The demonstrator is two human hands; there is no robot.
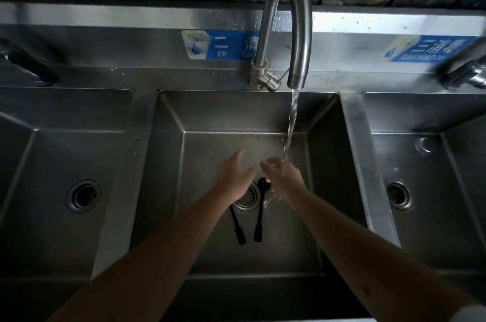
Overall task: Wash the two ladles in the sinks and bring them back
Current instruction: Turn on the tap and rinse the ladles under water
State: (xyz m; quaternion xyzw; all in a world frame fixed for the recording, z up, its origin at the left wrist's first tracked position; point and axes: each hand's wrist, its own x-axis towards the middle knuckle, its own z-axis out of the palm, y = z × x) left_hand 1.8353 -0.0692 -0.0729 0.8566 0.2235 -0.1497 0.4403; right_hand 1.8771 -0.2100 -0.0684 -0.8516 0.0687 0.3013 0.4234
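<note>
1. Both ladles are lying on the floor of the middle sink (168, 116), touching neither hand. The left ladle (237, 227) has its handle pointing to about 5 o'clock from the drain (247, 196). The right ladle (260, 213) is sitting just at 3 o'clock of the drain, bowl toward 12.
2. The left hand (232, 175) is hovering above the drain, fingers spread wide, holding nothing.
3. The right hand (280, 174) is sitting under the stream (290, 124), fingers loosely curled, empty; water is hitting it near the knuckles.
4. The tap (285, 19) is running, its outlet at 12 o'clock of the hands.
5. Judgement: hands are getting rinsed, ladles not yet under the water.
6. Doing it well: grab one ladle by its handle end, bring the bowl into the stream at 1 o'clock of the drain, rub inside and outside with the free hand, rotate, then repeat with the other.
7. Risk: wet black handles are probably slippery, so grip firmly.
</note>
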